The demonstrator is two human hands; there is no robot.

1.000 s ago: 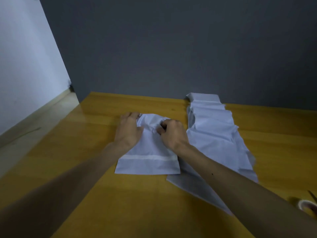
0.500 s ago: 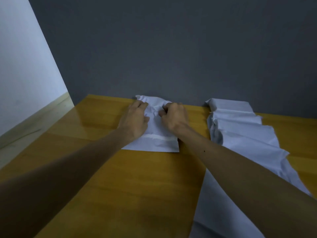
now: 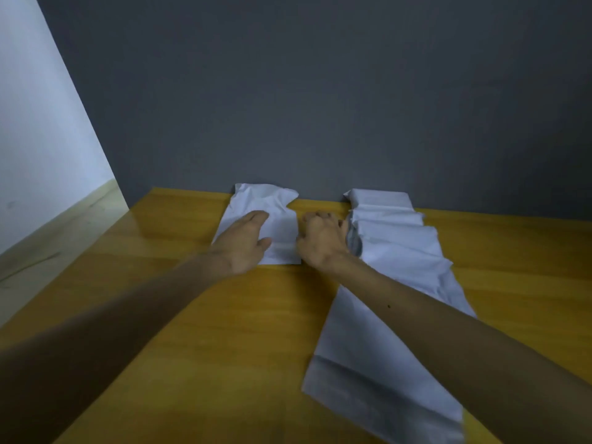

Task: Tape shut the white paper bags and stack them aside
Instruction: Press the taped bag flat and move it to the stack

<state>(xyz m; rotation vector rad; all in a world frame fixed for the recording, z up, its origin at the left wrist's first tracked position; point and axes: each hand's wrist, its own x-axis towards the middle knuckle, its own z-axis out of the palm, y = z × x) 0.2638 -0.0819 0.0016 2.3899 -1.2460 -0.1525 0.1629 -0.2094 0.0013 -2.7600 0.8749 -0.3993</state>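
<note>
Grey wall backs the yellow counter. Just left of the row of overlapping bags lies one white paper bag, probably starting the stack. The left hand presses it flat, fingers straight. The right hand curls its fingers beside the row; whether they grip anything I cannot tell.

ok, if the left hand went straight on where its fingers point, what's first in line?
The left hand lies flat on the white bag; ahead of its fingers is that bag's crumpled far end, then likely the grey wall just behind it, though depth is unclear.
</note>
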